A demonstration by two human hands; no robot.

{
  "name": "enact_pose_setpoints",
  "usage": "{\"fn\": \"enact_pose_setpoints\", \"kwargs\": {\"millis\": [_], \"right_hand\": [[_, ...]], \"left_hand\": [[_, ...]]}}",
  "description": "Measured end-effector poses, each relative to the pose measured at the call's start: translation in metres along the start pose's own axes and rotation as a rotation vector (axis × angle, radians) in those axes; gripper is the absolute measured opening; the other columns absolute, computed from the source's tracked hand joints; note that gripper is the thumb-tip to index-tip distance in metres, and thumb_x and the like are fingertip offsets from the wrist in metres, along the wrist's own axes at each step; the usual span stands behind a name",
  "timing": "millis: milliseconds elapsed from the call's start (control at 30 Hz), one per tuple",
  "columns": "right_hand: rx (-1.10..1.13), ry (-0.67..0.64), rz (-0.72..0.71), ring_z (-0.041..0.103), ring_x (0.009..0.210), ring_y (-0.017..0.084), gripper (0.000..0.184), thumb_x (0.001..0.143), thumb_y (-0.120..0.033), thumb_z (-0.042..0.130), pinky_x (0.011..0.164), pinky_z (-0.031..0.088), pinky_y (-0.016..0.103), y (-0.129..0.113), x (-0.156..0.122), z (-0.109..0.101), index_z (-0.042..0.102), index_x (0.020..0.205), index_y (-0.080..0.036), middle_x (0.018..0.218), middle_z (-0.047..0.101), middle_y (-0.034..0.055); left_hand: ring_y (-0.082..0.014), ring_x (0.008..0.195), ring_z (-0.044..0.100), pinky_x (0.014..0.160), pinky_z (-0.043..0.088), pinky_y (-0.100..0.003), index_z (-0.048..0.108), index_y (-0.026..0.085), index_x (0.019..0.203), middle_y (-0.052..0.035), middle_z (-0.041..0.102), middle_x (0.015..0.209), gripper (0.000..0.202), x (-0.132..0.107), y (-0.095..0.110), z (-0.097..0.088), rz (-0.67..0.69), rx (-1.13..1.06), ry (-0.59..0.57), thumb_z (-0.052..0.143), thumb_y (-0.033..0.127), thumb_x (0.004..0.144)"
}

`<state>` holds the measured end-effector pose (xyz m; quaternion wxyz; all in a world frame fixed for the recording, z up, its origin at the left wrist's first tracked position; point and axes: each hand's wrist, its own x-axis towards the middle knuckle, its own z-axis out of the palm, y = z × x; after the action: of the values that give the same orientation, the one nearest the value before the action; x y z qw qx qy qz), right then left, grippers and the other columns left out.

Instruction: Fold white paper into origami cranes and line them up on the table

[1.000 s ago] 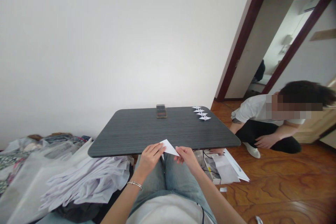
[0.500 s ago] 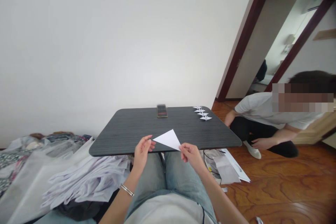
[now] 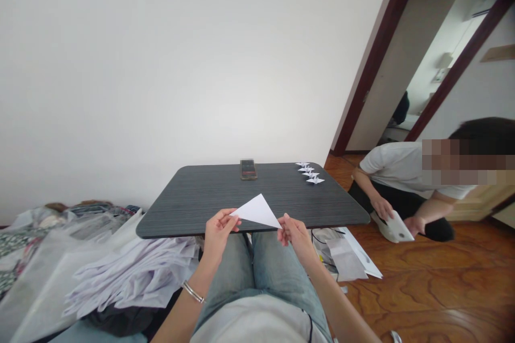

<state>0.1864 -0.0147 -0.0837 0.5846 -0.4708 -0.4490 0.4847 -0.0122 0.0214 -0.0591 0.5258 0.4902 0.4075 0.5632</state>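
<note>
A white paper triangle [image 3: 256, 211] is held up over the near edge of the dark table [image 3: 201, 198]. My left hand [image 3: 217, 229] pinches its left corner and my right hand [image 3: 294, 233] pinches its right corner. Both hands are closed on the paper, just above my knees in jeans. Several small white folded paper figures [image 3: 309, 172] stand in a row at the table's far right. A small dark box [image 3: 248, 169] sits at the table's far middle.
A heap of white paper and fabric [image 3: 129, 278] lies at the left. Papers and a box [image 3: 341, 257] lie on the wooden floor under the table's right side. Another person [image 3: 406, 182] crouches at the right by the doorway, handling a white object [image 3: 396, 228].
The paper triangle has been lifted off the table edge and now hangs between both hands. The person at the right has taken up a white object from the floor.
</note>
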Motion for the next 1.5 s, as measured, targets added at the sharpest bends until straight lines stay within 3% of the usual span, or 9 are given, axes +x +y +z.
{"fn": "enact_pose_setpoints", "kwargs": {"millis": [233, 433, 667, 1000, 1233, 1500], "right_hand": [[0.042, -0.005, 0.027, 0.043, 0.034, 0.009, 0.05, 0.079, -0.06, 0.044, 0.036, 0.032, 0.021, -0.001, -0.004, 0.001, 0.059, 0.069, -0.014, 0.044, 0.054, -0.0007], [0.016, -0.025, -0.003, 0.042, 0.034, 0.008, 0.044, 0.076, -0.056, 0.053, 0.035, 0.031, 0.02, -0.003, -0.005, 0.003, 0.061, 0.063, -0.014, 0.043, 0.053, -0.0017], [-0.046, -0.062, -0.036, 0.04, 0.033, 0.007, 0.033, 0.073, -0.048, 0.06, 0.034, 0.028, 0.018, -0.001, -0.004, 0.002, 0.061, 0.064, -0.016, 0.042, 0.053, -0.0038], [-0.067, -0.06, -0.048, 0.04, 0.033, 0.006, 0.032, 0.074, -0.047, 0.06, 0.035, 0.028, 0.018, 0.004, -0.001, 0.0, 0.06, 0.065, -0.016, 0.043, 0.053, -0.0039], [-0.113, -0.049, -0.055, 0.04, 0.033, 0.006, 0.034, 0.072, -0.045, 0.062, 0.036, 0.029, 0.019, 0.006, -0.001, 0.006, 0.052, 0.057, -0.018, 0.042, 0.051, -0.0043], [-0.131, -0.057, -0.062, 0.04, 0.033, 0.006, 0.034, 0.072, -0.046, 0.062, 0.035, 0.03, 0.018, 0.009, -0.001, 0.007, 0.051, 0.057, -0.017, 0.042, 0.052, -0.0044]], "left_hand": [[-0.0127, 0.063, 0.062, 0.054, 0.048, -0.021, 0.063, 0.012, 0.089, -0.0032, 0.068, 0.07, 0.032, -0.002, 0.004, 0.001, -0.013, -0.044, 0.029, 0.071, 0.028, 0.063], [-0.0151, 0.064, 0.064, 0.053, 0.048, -0.022, 0.061, 0.014, 0.095, -0.0004, 0.066, 0.064, 0.037, -0.003, 0.006, 0.002, 0.021, -0.017, 0.03, 0.071, 0.029, 0.063], [-0.0145, 0.063, 0.065, 0.056, 0.05, -0.023, 0.06, 0.015, 0.087, -0.0002, 0.067, 0.064, 0.03, -0.005, 0.007, 0.002, 0.04, -0.026, 0.042, 0.072, 0.029, 0.063], [-0.0131, 0.061, 0.064, 0.06, 0.052, -0.024, 0.062, 0.012, 0.082, -0.0025, 0.069, 0.066, 0.028, -0.004, 0.003, 0.001, 0.018, -0.052, 0.038, 0.074, 0.029, 0.062], [-0.0127, 0.06, 0.063, 0.062, 0.052, -0.024, 0.063, 0.012, 0.078, -0.0028, 0.068, 0.065, 0.026, -0.003, 0.0, 0.001, 0.003, -0.038, 0.024, 0.072, 0.031, 0.064], [-0.0138, 0.064, 0.065, 0.061, 0.051, -0.022, 0.053, 0.013, 0.104, -0.0026, 0.069, 0.07, 0.049, -0.006, -0.005, 0.008, -0.086, -0.048, -0.073, 0.074, 0.028, 0.062]]}}
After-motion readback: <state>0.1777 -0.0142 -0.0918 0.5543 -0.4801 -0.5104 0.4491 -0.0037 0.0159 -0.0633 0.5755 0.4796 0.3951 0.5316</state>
